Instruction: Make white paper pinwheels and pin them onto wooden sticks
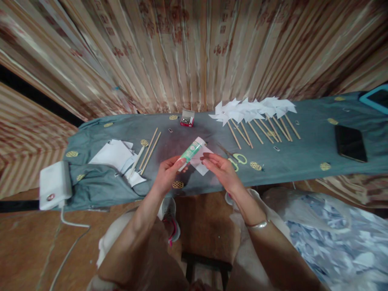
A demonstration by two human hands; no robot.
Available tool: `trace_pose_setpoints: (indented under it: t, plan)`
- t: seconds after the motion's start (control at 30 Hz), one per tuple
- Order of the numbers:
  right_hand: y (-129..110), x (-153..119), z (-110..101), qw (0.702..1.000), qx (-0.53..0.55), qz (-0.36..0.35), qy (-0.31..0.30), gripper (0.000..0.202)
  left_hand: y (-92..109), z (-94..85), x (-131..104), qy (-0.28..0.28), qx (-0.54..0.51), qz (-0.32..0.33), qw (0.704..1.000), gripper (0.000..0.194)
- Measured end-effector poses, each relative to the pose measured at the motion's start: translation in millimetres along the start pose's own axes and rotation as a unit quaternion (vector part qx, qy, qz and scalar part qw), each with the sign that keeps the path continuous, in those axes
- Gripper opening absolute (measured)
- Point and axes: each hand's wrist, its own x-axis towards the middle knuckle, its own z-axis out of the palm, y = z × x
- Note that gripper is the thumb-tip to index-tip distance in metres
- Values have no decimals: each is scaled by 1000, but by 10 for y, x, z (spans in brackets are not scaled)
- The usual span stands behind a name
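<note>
My left hand (169, 171) is wrapped round a white-and-green tube (192, 151), tilted with its wide pale end up to the right. Just beyond the tube, a small white sheet of paper (202, 166) shows, partly covered by it and by my fingers. My right hand (222, 169) is closed in a pinch over the paper's right side; what sits between its fingertips is too small to make out. To the right of that hand lie scissors with pale green handles (238, 161). A small red box of metal pins (187, 119) stands open behind the tube.
A row of white paper pinwheels on wooden sticks (254, 110) lies at the back right. Left are paper sheets (112, 155), loose sticks (151, 150) and a white power bank (55, 184) with a cable. A black phone (351, 143) lies right; a filled plastic bag (330, 230) stands below.
</note>
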Motion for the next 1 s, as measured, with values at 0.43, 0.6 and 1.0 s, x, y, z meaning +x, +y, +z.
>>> trace_pose_setpoints:
  t: [0.43,0.6,1.0]
  plan:
    - [-219,-68,-54,956,282,49,69,30,71,308,-130,-108,-114,-87,984,47]
    - [-330,-5,-221,914,389,89,79,28,6,-88,117,45,178,96,978,46]
    - [-141,142,-416,974,208,70,57,21,-290,-195,508,41,505,218,834,40]
